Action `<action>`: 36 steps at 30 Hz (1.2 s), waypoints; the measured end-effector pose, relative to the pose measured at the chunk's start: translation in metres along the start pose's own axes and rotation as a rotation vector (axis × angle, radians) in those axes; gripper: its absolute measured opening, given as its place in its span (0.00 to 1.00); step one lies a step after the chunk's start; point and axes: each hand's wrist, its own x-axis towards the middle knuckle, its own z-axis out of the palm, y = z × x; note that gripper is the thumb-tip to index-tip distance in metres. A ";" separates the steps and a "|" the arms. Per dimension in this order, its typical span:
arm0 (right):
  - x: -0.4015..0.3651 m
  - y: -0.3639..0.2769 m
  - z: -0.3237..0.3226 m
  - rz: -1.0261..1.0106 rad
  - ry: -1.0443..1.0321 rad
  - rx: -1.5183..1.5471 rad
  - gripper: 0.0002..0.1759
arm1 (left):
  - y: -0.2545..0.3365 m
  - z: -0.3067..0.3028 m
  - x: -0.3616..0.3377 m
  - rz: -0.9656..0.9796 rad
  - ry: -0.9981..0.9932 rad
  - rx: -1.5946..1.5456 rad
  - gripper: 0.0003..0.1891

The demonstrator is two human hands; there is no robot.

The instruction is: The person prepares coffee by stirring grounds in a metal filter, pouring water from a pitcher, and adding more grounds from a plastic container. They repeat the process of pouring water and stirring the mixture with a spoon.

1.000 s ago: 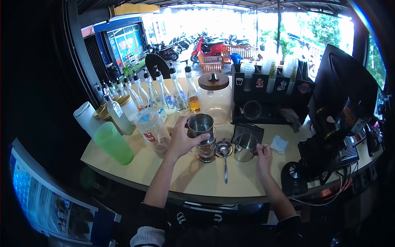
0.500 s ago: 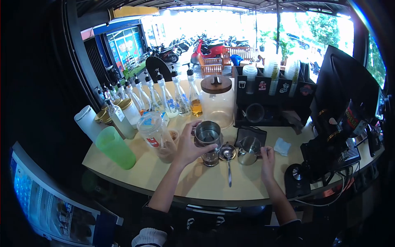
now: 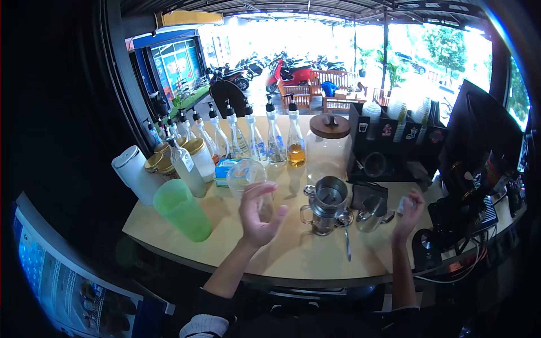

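My left hand (image 3: 258,217) is raised over the counter with thumb and fingers apart, holding nothing. Just behind it stands a clear plastic jar (image 3: 247,174), partly hidden by the fingers. To its right a metal cup (image 3: 331,192) sits on top of a glass mug (image 3: 322,224). Beside the mug lies a spoon (image 3: 348,243), its bowl end at a small round metal dish (image 3: 345,217). My right hand (image 3: 407,218) hovers right of a metal pitcher (image 3: 369,215), off its handle, with loosely bent fingers and nothing visible in them.
A green pitcher (image 3: 181,211) leans at the left, near a white jug (image 3: 134,172). Several pump bottles (image 3: 273,135) line the back, beside a large lidded jar (image 3: 328,149). A black cup organizer (image 3: 394,149) and coffee equipment (image 3: 468,197) stand on the right.
My left hand has let go of the metal cup and moved left toward the plastic jar. My right hand has come off the pitcher's handle. The view has turned left.
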 end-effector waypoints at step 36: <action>-0.083 -0.121 0.281 -0.474 -1.929 -0.841 0.15 | -0.081 -0.057 -0.058 -0.275 -0.346 -0.105 0.50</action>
